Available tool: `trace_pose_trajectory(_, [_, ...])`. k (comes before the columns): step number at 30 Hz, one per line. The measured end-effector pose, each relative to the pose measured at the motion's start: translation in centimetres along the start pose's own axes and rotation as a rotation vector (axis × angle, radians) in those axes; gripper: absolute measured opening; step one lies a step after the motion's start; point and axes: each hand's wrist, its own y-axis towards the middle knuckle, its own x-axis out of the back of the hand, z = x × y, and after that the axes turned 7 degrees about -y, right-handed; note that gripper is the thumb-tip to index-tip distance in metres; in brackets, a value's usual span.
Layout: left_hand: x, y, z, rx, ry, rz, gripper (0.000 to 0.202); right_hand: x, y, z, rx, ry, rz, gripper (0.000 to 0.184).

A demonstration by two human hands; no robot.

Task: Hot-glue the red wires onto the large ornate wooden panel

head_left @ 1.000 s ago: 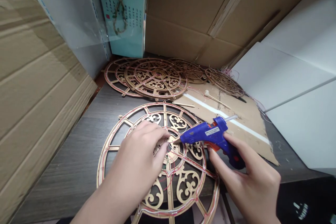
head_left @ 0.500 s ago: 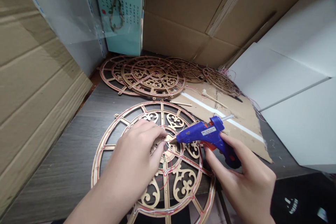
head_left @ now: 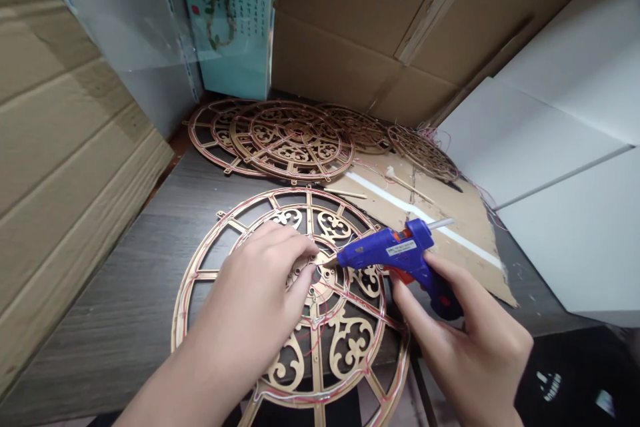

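A large round cut-out wooden panel [head_left: 350, 340] with red and white wires along its rings lies flat on the dark table. My left hand [head_left: 255, 300] rests on its middle, fingers curled and pinched at the hub; what they pinch is too small to make out. My right hand [head_left: 470, 340] grips a blue glue gun [head_left: 395, 255] with an orange trigger and a clear stick at the back. Its nozzle tip touches the panel's hub right beside my left fingertips.
Several more cut-out panels [head_left: 290, 140] lie stacked at the back. A torn cardboard sheet [head_left: 450, 227] with thin sticks lies to the right. Cardboard boxes [head_left: 60, 147] wall the left and back, white boards [head_left: 565, 167] the right, and a teal box [head_left: 235, 20] stands behind.
The view shifted slightly. The glue gun's nozzle stayed at the hub and tilted a little flatter. My left fingers kept pinching at the same spot.
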Motion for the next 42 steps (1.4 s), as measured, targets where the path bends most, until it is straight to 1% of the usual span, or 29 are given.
trace_pose_trajectory(11, [0.10,-0.25,0.00,-0.008,0.007,-0.006,0.015,-0.05,0.10,0.29,0.017,-0.011,-0.052,0.023])
trace_pose_trajectory(16, [0.02,-0.17,-0.01,0.010,0.010,0.009,0.014,-0.02,0.11,0.50,-0.011,-0.016,-0.018,0.023])
trace_pose_trajectory(23, [0.03,-0.23,-0.06,0.023,0.009,0.015,0.017,0.25,0.00,0.44,-0.008,-0.008,-0.005,0.023])
trace_pose_trajectory(32, [0.10,-0.15,-0.09,0.026,-0.002,0.019,0.017,0.04,-0.24,0.29,-0.021,-0.005,-0.039,0.020])
trace_pose_trajectory(38, [0.15,-0.22,-0.22,0.029,0.000,0.014,0.018,0.03,-0.33,0.39,-0.070,-0.027,-0.046,0.021])
trace_pose_trajectory(42, [0.16,-0.28,-0.22,0.025,0.002,0.011,0.018,-0.09,-0.40,0.56,-0.064,-0.026,-0.039,0.020])
